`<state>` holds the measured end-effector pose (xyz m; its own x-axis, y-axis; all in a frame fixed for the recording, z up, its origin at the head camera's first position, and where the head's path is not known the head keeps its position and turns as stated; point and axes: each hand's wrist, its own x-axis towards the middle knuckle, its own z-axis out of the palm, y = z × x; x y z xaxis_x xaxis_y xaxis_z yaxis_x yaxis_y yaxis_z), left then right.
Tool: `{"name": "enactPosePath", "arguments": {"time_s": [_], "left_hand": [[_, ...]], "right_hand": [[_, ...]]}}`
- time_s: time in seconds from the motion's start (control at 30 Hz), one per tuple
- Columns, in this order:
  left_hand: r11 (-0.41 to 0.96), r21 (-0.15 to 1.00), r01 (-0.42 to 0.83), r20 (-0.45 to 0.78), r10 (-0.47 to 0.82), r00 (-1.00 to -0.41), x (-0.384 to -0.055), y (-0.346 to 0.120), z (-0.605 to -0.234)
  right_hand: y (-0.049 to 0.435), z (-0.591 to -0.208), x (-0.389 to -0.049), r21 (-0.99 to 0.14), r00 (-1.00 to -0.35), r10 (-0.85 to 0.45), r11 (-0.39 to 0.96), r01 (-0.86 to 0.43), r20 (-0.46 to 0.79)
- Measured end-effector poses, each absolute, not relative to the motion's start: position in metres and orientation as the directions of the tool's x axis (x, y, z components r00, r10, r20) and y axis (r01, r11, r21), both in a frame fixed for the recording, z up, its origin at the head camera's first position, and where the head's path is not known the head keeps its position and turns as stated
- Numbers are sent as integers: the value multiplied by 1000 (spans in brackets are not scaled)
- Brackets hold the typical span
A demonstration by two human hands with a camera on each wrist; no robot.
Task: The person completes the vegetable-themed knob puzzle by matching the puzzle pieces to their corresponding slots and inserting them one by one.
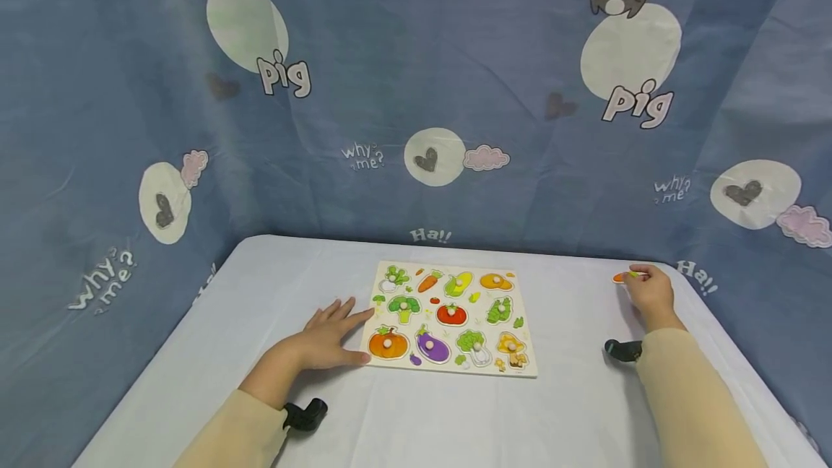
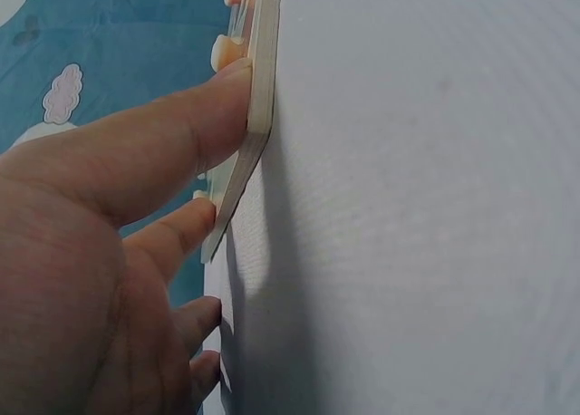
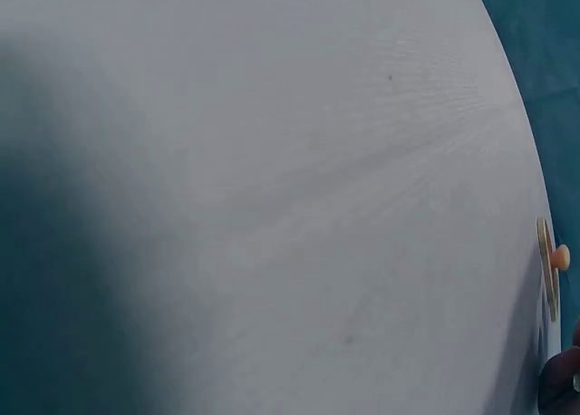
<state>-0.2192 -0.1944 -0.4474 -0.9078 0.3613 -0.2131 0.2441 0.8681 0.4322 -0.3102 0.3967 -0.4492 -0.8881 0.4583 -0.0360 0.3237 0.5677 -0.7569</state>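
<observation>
A wooden vegetable knob puzzle board (image 1: 425, 318) lies on the table. My left hand (image 1: 330, 338) rests at its left side, fingers spread. In the left wrist view the thumb (image 2: 195, 130) touches the board's edge (image 2: 265, 62), with the index fingertip beside its corner. Far to the right, my right hand (image 1: 652, 296) is at an orange and green puzzle piece (image 1: 619, 278), which looks like a carrot. The right wrist view shows the piece's knob (image 3: 562, 257) uncovered, and only a bit of the hand (image 3: 560, 383). Whether the fingers grip the piece is unclear.
A white cloth (image 1: 468, 417) covers the table. Blue printed fabric (image 1: 390, 92) hangs behind it and along the sides. Each wrist wears a black device, one of them by the left sleeve (image 1: 305, 415). Pieces with knobs, such as the tomato (image 1: 451, 316), sit in the board.
</observation>
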Motion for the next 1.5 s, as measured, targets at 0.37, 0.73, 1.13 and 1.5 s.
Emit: {"name": "enactPosePath", "arguments": {"time_s": [0.37,0.73,1.13,1.5], "left_hand": [[861,442,250,-217,373,-902,-216,-192,-440],[865,437,248,-227,372,-900,-216,-192,-442],[873,433,225,-241,353,-904,-218,-191,-440],[874,429,227,-244,354,-903,-218,-191,-441]], "right_hand": [[401,-453,-313,-713,-875,481,595,370,-53],[402,-460,-313,-723,-899,427,589,360,-100],[392,-454,-314,-675,-927,372,671,308,-53],[389,-451,-306,-658,-947,317,703,269,-49]]}}
